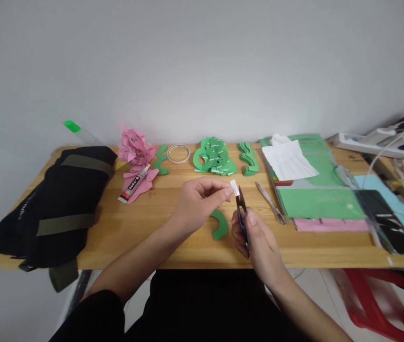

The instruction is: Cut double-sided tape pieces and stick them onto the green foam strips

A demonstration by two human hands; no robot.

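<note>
My left hand (202, 199) pinches a small white strip (234, 186), perhaps tape, between thumb and fingertips. My right hand (258, 237) is closed around a pair of dark scissors (243, 221). Their blades point up and away from me, and their tips are at the strip's lower right end. I cannot tell whether the blades touch it. Under my hands lies a curved green paper piece (220, 227) on the wooden table (134, 247), its upper part covered by my left hand.
Behind lie green paper pieces (214, 156), a thin white tape ring (178, 153) and crumpled pink paper (136, 147). A glue tube (134, 184) and black bag (66, 204) lie left. Right are a pen (270, 203), a tissue (290, 160), green paper packs (323, 203) and a phone (389, 221).
</note>
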